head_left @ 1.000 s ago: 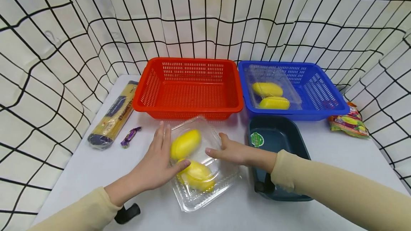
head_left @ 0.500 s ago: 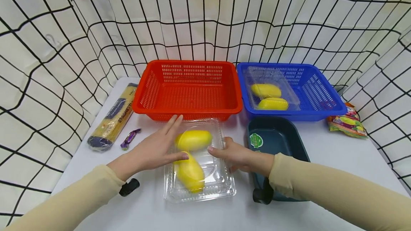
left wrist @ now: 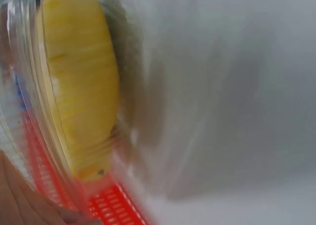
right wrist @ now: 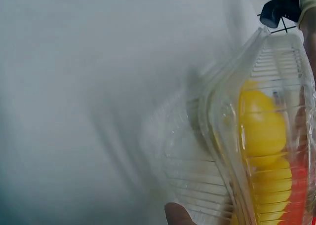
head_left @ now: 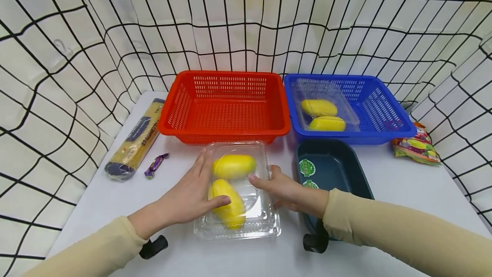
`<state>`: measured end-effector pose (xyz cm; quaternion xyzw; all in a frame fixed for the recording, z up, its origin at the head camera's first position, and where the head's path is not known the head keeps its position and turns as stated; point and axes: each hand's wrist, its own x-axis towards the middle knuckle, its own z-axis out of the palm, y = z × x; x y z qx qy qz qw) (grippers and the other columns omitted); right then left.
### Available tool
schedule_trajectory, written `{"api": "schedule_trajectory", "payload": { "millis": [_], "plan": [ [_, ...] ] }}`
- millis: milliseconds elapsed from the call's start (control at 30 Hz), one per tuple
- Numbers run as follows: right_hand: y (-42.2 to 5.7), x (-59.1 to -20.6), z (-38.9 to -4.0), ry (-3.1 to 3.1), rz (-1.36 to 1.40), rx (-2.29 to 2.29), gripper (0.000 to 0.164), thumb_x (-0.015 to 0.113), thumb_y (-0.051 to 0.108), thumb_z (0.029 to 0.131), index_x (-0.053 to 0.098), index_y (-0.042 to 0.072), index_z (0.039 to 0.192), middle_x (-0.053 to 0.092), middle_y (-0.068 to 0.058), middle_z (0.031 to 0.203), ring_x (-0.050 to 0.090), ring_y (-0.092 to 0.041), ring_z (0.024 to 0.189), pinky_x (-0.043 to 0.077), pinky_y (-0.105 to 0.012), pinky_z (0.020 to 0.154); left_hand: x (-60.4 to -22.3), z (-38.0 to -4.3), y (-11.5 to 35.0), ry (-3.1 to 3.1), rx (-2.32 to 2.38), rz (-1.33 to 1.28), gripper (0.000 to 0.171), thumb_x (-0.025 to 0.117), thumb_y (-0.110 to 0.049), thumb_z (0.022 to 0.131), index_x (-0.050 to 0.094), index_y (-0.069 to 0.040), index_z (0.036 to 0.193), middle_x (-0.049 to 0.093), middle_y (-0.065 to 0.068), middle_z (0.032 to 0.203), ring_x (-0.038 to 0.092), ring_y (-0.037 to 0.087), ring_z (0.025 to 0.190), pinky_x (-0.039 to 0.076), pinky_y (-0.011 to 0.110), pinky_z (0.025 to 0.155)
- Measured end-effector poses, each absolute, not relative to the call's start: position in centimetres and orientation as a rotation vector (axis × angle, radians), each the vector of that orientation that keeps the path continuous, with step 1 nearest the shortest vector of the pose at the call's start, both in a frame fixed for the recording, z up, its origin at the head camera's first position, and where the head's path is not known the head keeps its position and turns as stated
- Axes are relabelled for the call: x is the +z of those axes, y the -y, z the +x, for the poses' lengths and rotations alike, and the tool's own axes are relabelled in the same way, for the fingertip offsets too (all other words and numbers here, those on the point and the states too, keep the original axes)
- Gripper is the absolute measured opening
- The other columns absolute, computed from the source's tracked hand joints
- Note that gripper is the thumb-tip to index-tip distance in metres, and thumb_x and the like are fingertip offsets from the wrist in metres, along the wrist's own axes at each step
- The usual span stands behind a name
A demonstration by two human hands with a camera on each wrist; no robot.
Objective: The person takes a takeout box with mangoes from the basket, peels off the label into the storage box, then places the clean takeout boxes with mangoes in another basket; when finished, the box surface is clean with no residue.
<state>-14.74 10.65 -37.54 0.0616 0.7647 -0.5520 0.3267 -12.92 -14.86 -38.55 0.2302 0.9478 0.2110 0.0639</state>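
A clear plastic clamshell box [head_left: 251, 219] with two yellow mangoes, an upper mango [head_left: 234, 166] and a lower mango [head_left: 228, 202], sits in front of the red basket in the head view. My left hand [head_left: 182, 195] lies along its left side, fingers straight and thumb stretched over the lid. At the right side my right hand [head_left: 282, 189] grips the box, thumb on the lid and the other fingers lower at the edge, partly hidden. The right wrist view shows the box's ridged side [right wrist: 276, 52] and a fingertip [right wrist: 177, 215] beside it.
Behind stand a red basket [head_left: 224, 137] and a blue basket [head_left: 384, 134], the latter holding another clear box of mangoes [head_left: 326, 124]. A dark green tray [head_left: 336, 161] lies right, a snack bag [head_left: 417, 146] beyond. Spaghetti [head_left: 134, 140] and a wrapped candy [head_left: 155, 166] lie left.
The clamshell box has turned from a slant to nearly straight, its near edge swinging right, and the mangoes have shifted inside. My right hand has taken hold of its right side.
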Motion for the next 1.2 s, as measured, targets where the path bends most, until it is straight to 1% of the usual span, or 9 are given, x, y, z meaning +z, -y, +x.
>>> {"api": "schedule_trajectory", "payload": {
  "millis": [133,300,467,633,800,867,967,1067,1200],
  "plan": [
    [-10.5,-37.9,-14.5,-1.913,0.238,-1.563,0.092,0.066,0.044,0.096,0.010,0.009,0.160,0.031,-0.026,0.154,0.042,-0.049,0.137,0.043,-0.075,0.102,-38.7,-13.8,15.5,-2.808,0.656,0.739,0.116,0.065,-0.060,0.093,-0.003,0.006,0.161,-0.003,0.027,0.170,0.005,0.047,0.158,0.028,0.060,0.122],
    [-10.2,-38.0,-14.2,-1.818,0.258,-1.724,0.087,0.063,0.046,0.097,0.010,0.020,0.162,0.029,-0.024,0.157,0.039,-0.051,0.139,0.039,-0.073,0.109,-39.0,-14.0,16.0,-2.791,0.682,0.744,0.113,0.063,-0.059,0.095,-0.003,0.005,0.161,-0.004,0.025,0.171,0.004,0.045,0.158,0.028,0.059,0.123],
    [-9.6,-38.3,-13.7,-1.838,0.228,-1.816,0.091,0.064,0.045,0.097,0.007,0.021,0.164,0.023,-0.023,0.162,0.038,-0.052,0.140,0.033,-0.071,0.115,-39.3,-14.0,16.4,-2.799,0.688,0.763,0.111,0.061,-0.059,0.096,-0.003,0.003,0.162,-0.004,0.024,0.171,0.006,0.045,0.158,0.027,0.059,0.123],
    [-9.1,-38.8,-13.5,-1.887,0.253,-1.838,0.096,0.065,0.046,0.096,0.003,0.022,0.165,0.019,-0.023,0.164,0.037,-0.051,0.140,0.032,-0.072,0.115,-39.5,-14.1,16.4,-2.799,0.705,0.777,0.109,0.060,-0.058,0.097,-0.004,0.001,0.163,-0.005,0.024,0.171,0.006,0.044,0.159,0.027,0.059,0.123],
    [-8.8,-39.1,-13.4,-1.903,0.248,-1.894,0.094,0.068,0.042,0.095,0.007,0.034,0.165,0.014,-0.021,0.168,0.037,-0.052,0.141,0.032,-0.076,0.112,-39.6,-14.1,16.4,-2.800,0.708,0.787,0.110,0.060,-0.059,0.096,-0.004,0.002,0.162,-0.004,0.025,0.171,0.007,0.045,0.158,0.028,0.060,0.123],
    [-8.7,-39.1,-13.4,-1.895,0.242,-1.917,0.093,0.069,0.039,0.094,0.008,0.036,0.165,0.013,-0.020,0.169,0.036,-0.053,0.142,0.030,-0.077,0.112,-39.6,-14.0,16.4,-2.803,0.707,0.788,0.110,0.060,-0.058,0.096,-0.003,0.002,0.162,-0.004,0.026,0.170,0.008,0.046,0.158,0.028,0.061,0.122],
    [-8.6,-39.0,-13.3,-1.900,0.243,-1.923,0.093,0.069,0.038,0.094,0.009,0.035,0.165,0.016,-0.020,0.168,0.035,-0.051,0.143,0.030,-0.077,0.113,-39.6,-14.1,16.5,-2.807,0.701,0.788,0.110,0.060,-0.058,0.096,-0.003,0.002,0.162,-0.003,0.026,0.171,0.009,0.046,0.158,0.027,0.061,0.123],
    [-8.7,-38.8,-13.2,-1.941,0.232,-1.913,0.092,0.069,0.038,0.095,0.009,0.031,0.165,0.020,-0.019,0.167,0.033,-0.048,0.144,0.031,-0.075,0.114,-39.7,-14.1,16.5,-2.811,0.688,0.796,0.110,0.060,-0.059,0.097,-0.004,0.001,0.162,-0.004,0.025,0.171,0.009,0.046,0.158,0.027,0.060,0.123],
    [-8.7,-38.5,-12.9,-2.049,0.221,-1.857,0.097,0.069,0.040,0.095,0.003,0.028,0.165,0.017,-0.019,0.169,0.028,-0.049,0.149,0.030,-0.075,0.114,-39.7,-14.2,16.5,-2.825,0.677,0.815,0.111,0.060,-0.059,0.096,-0.006,0.000,0.163,-0.005,0.022,0.171,0.011,0.045,0.158,0.029,0.060,0.122]
  ]
}}
